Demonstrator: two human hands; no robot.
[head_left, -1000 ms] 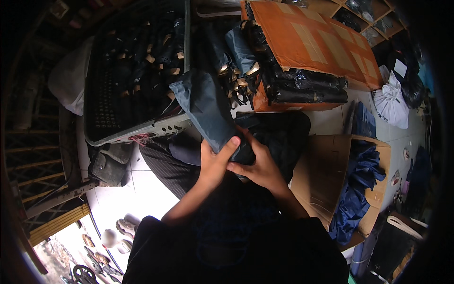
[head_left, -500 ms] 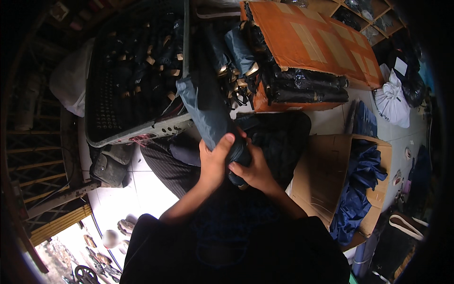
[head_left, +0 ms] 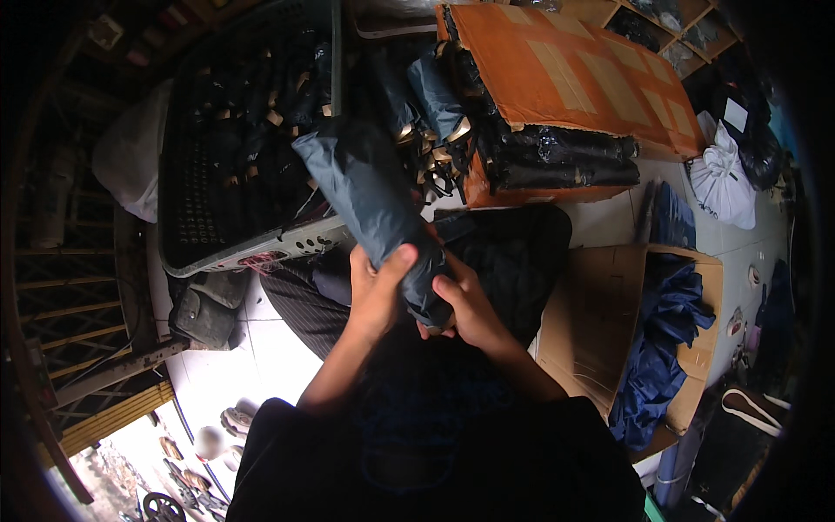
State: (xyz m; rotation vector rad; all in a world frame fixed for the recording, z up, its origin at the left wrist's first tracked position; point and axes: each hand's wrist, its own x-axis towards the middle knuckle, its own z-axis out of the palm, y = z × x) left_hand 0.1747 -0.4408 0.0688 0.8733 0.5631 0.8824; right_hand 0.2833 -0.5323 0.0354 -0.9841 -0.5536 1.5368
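A dark blue-grey folded umbrella [head_left: 370, 196], its cloth rolled into a thick bundle, slants across in front of me with its far end up and to the left. My left hand [head_left: 380, 283] grips its near part from the left, thumb lying on top of the cloth. From the right, my right hand [head_left: 470, 304] closes round the lower end, thumb pressed against the fabric. The handle end is mostly hidden by my fingers. Similar umbrellas [head_left: 437, 96] with tan ends lie just beyond, close to the orange carton.
On the left, a dark plastic basket [head_left: 252, 254] holds several dark bundles with tan ends. An orange carton [head_left: 583, 70] with black wrapped packs [head_left: 565, 161] stands at the far right. Nearer right, an open cardboard box [head_left: 587, 326] contains blue cloth [head_left: 652, 374]. Dark pouches [head_left: 209, 309] lie below the basket.
The umbrella's far end has swung left and its cloth shows more broadly. My left hand has shifted slightly left, and my right hand has moved slightly right along with the lower end.
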